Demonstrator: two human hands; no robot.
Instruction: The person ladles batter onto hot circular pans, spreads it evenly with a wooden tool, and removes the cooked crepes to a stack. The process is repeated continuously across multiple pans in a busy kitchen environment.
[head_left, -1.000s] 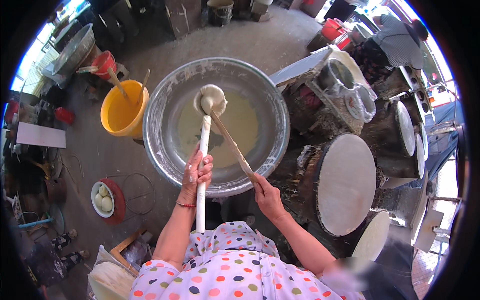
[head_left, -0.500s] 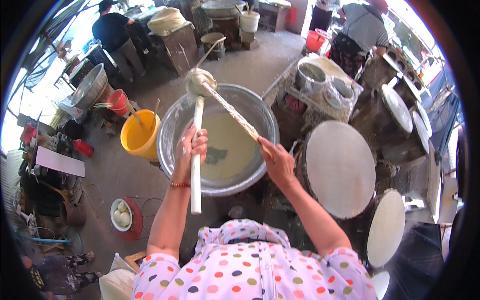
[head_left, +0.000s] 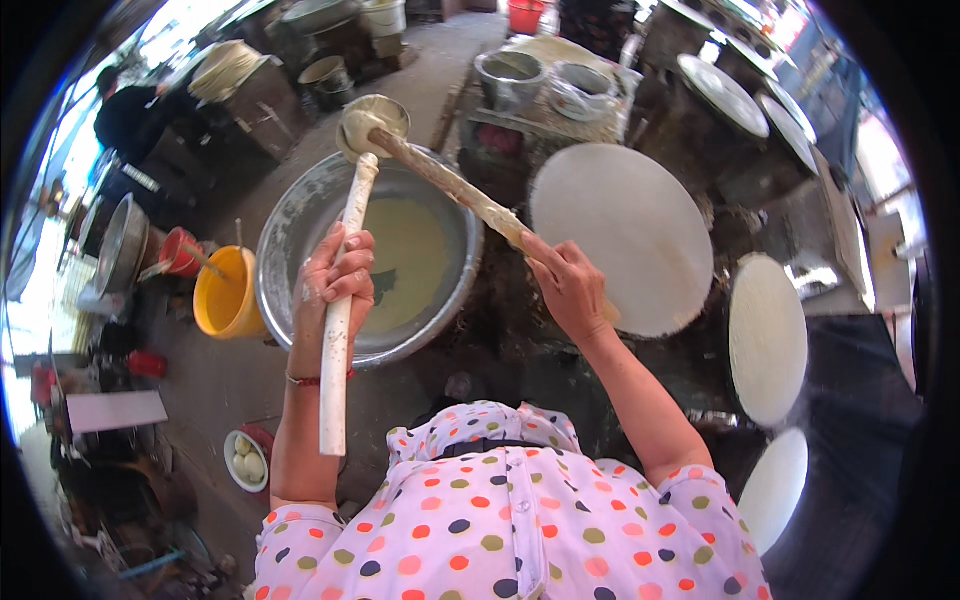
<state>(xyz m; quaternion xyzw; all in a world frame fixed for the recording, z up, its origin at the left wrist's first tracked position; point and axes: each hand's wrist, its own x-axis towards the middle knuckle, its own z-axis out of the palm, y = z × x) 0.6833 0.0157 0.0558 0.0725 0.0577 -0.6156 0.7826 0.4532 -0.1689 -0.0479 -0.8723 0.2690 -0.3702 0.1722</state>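
My left hand (head_left: pixel 338 270) grips a white pole (head_left: pixel 336 380), whose top meets a metal ladle (head_left: pixel 392 112) heaped with pale batter. My right hand (head_left: pixel 568 285) holds a long wooden stick (head_left: pixel 450 180) smeared with batter, its far end resting at the ladle. Beneath both tools sits a wide steel basin (head_left: pixel 278 240) containing a shallow layer of pale yellowish liquid (head_left: pixel 410 290). Just right of the basin, beside my right hand, lies a large round flat griddle (head_left: pixel 625 215) with a pale surface.
Several other round griddles (head_left: pixel 765 340) line the right. A yellow bucket (head_left: pixel 215 305), red buckets and a white bowl of round pale items (head_left: pixel 235 475) stand at left. Two pots (head_left: pixel 508 85) sit behind the griddle. A person in dark clothes (head_left: pixel 130 125) bends at the back left.
The ladle and stick have risen from inside the basin to over its far rim. My view has shifted, bringing the large griddle nearer the middle.
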